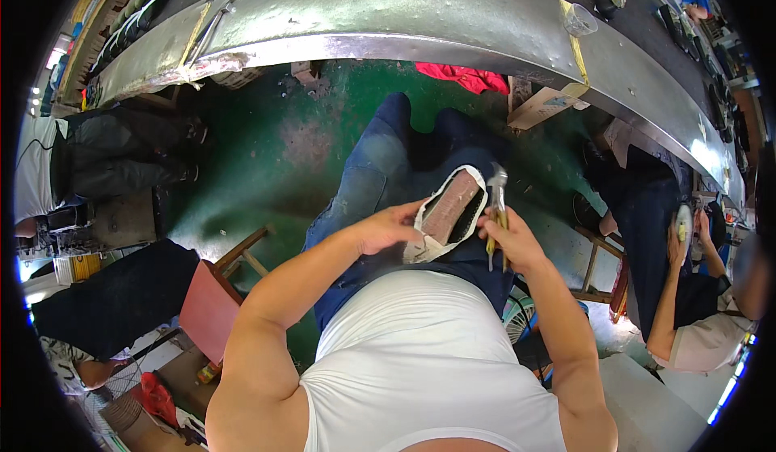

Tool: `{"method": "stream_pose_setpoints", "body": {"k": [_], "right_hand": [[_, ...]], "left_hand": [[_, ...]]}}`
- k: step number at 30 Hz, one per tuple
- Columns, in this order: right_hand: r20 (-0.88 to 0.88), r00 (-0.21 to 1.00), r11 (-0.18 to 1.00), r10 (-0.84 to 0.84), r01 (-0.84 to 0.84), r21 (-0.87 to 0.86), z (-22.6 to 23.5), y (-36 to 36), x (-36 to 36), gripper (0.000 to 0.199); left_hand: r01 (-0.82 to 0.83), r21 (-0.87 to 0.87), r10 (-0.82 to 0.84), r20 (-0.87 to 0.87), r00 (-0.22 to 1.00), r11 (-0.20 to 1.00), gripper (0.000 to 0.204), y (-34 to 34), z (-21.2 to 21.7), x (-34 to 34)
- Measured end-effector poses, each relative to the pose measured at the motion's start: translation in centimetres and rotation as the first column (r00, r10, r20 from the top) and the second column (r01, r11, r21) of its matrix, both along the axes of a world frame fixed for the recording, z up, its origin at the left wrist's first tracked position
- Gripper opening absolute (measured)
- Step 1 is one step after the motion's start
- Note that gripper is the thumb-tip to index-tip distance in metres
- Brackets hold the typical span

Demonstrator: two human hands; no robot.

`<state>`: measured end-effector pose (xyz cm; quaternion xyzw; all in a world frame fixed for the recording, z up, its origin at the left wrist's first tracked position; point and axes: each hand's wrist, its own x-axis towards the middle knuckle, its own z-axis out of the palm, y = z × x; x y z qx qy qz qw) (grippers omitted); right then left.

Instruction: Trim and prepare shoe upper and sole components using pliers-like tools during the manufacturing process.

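A shoe upper on a last (449, 207) rests sole side up on my lap, its pale edge folded around a pinkish-brown insole. My left hand (390, 228) grips it at its left side, fingers and thumb on the rim. My right hand (517, 240) is closed around the yellowish handles of lasting pincers (499, 193). Their metal head points away from me, just right of the shoe. Its jaws look too small to read, and I cannot tell whether they touch the pale edge.
A long metal-covered bench (388, 15) curves across the front, with a clear plastic cup (579, 20) on it. Under it lie a red cloth (465, 76) and a cardboard box (543, 107). A co-worker (703, 323) sits at right holding a shoe; other people are at left beside a reddish seat (208, 310).
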<state>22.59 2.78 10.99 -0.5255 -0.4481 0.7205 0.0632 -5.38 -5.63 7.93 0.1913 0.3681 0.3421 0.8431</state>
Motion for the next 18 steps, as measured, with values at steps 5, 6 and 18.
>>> {"method": "stream_pose_setpoints", "body": {"k": [5,6,18], "right_hand": [[0.225,0.894,0.818,0.387,-0.445,0.364,5.2,-1.2,1.6,0.036],[0.416,0.722,0.497,0.553,-0.686,0.531,5.9,-1.2,1.1,0.039],[0.709,0.342,-0.006,0.617,-0.899,0.439,6.0,1.4,-3.1,0.019]], "left_hand": [[0.109,0.322,0.083,-0.529,0.845,0.941,0.085,-1.7,-2.4,2.5],[0.085,0.293,0.089,-0.531,0.843,0.952,0.084,-1.9,-3.1,2.7],[0.055,0.391,0.13,-0.43,0.894,0.919,0.097,-3.3,-6.3,3.8]]}}
